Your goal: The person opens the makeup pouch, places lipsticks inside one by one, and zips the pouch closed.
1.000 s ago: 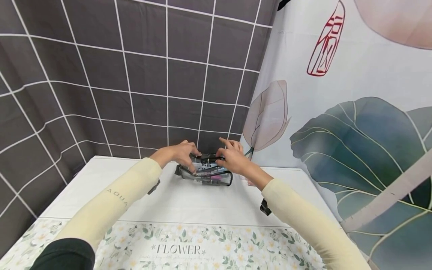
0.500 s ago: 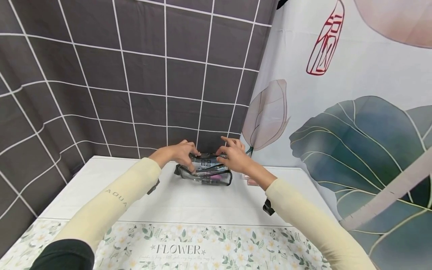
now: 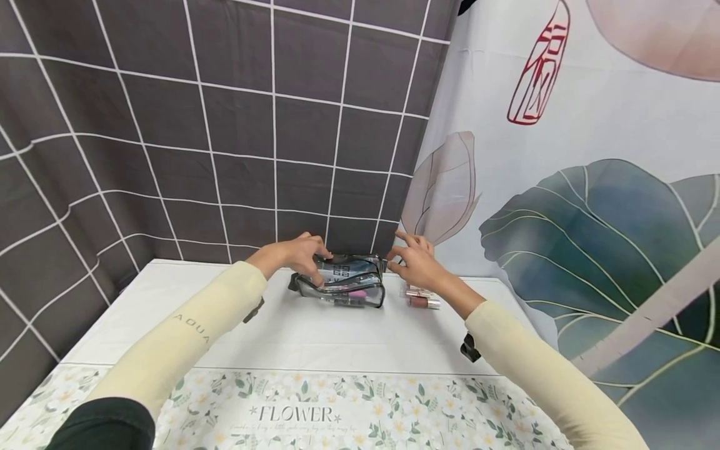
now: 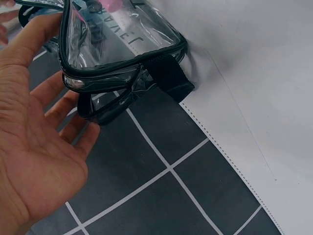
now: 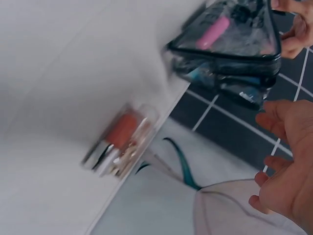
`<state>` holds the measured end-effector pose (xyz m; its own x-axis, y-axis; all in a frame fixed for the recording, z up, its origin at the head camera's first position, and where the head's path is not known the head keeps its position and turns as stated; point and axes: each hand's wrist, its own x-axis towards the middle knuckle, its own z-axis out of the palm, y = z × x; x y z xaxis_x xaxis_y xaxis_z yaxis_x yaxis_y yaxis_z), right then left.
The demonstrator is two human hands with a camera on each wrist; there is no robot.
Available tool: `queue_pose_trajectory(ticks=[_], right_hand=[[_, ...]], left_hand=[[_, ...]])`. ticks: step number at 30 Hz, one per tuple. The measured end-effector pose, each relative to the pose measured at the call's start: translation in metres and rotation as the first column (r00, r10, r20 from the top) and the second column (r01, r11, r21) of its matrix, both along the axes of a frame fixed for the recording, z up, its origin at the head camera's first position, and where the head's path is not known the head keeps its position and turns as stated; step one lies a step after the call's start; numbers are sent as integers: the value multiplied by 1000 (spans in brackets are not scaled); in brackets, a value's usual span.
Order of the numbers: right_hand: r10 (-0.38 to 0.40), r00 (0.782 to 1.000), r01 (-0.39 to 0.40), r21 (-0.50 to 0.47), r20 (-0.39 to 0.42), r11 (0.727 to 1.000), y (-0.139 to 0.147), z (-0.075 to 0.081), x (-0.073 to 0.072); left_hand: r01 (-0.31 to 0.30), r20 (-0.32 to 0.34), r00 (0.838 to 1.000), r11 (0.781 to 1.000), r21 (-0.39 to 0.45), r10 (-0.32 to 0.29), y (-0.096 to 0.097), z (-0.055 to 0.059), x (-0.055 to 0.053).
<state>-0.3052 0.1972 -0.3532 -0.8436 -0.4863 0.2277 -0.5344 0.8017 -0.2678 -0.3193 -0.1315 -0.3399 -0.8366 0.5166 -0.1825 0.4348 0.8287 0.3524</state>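
A clear cosmetic bag (image 3: 362,283) with black piping lies on the white table, a pink tube (image 5: 213,32) showing through its plastic. My left hand (image 3: 298,256) grips the bag's left end, thumb on the near side and fingers behind, as the left wrist view shows beside the black fabric tab (image 4: 168,78). At the opposite end is my right hand (image 3: 419,265); its thumb and index finger pinch the zipper pull at the bag's far right corner, the pull mostly hidden by the fingertips. The other right fingers are loosely bent.
Lip gloss tubes (image 3: 424,302) lie together on the table right of the bag, near the back edge in the right wrist view. Dark checked cloth (image 3: 309,169) hangs behind the table. A floral mat (image 3: 337,406) covers the front part.
My right hand has slid rightward along the bag's top edge to its right end, uncovering the lip gloss tubes. My left hand keeps its grip and the bag has hardly moved.
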Motion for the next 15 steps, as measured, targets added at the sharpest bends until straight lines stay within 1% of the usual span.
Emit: queue_pose_trajectory(ticks=[4, 6, 11, 15], right_hand=[[-28, 999, 27, 21, 40, 999, 15, -5, 2], [-54, 997, 52, 44, 62, 998, 25, -9, 2], [-125, 987, 113, 120, 96, 986, 49, -19, 3], [-152, 981, 134, 145, 119, 980, 62, -25, 4]], left_hand=[[1, -4, 1000, 1000, 4, -1, -1, -1, 0], [1, 1, 1000, 1000, 9, -1, -1, 0, 1], [3, -3, 1000, 1000, 9, -3, -1, 0, 0], [2, -5, 1000, 1000, 10, -2, -1, 0, 0]])
